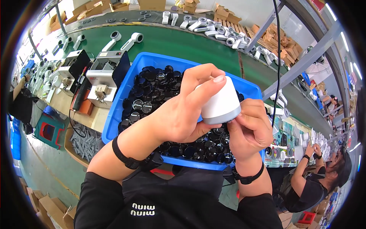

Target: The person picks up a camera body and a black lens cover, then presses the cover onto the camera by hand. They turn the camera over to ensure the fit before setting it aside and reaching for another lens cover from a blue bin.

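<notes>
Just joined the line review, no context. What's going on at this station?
A person holds a white tapered housing above a blue bin full of round black parts. The left hand wraps around its body; the right hand works with its fingertips at the grey rim on the lower end. Two small white bench machines stand to the left, and similar white parts lie on the green belt behind. Another person works at the right.

Bright, even overhead strip lighting, soft shadows, sharp centre, strong fisheye bending and black vignette at edges.
</notes>
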`<state>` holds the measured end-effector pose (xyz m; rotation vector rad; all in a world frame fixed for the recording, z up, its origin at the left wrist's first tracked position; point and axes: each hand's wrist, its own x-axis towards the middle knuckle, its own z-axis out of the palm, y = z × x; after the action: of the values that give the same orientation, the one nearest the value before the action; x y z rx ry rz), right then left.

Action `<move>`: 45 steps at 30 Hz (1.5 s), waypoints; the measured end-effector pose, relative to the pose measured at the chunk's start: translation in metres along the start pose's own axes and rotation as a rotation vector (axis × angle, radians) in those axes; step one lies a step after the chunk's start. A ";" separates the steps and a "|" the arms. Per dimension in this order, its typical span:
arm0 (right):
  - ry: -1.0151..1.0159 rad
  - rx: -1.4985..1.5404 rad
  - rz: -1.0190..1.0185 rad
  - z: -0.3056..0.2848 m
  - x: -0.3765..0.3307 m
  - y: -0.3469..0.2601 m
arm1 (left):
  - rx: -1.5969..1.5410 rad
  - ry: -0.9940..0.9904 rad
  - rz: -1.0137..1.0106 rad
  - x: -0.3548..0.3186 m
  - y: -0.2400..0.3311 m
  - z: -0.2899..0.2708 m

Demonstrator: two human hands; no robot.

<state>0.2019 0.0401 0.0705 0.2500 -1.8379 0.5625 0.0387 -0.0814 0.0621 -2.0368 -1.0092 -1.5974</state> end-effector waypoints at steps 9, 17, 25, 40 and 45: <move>0.230 0.549 0.343 0.027 0.006 -0.007 | -0.047 -0.023 -0.067 0.002 0.001 0.001; -0.036 0.628 0.664 0.006 -0.011 0.009 | -0.228 -0.102 -0.372 -0.007 -0.009 0.008; -0.166 0.350 1.015 0.019 -0.018 0.039 | -1.101 0.431 -1.075 -0.021 -0.025 0.024; -0.083 0.226 1.220 0.047 0.015 0.103 | -0.270 0.606 -1.176 -0.062 -0.102 0.038; -0.197 -0.438 0.933 0.074 0.041 0.237 | -0.197 0.546 -1.093 -0.047 -0.083 0.044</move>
<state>0.0228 0.2118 0.0307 -0.9196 -2.1612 0.7469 0.0043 -0.0099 -0.0074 -0.9400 -1.9119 -2.6213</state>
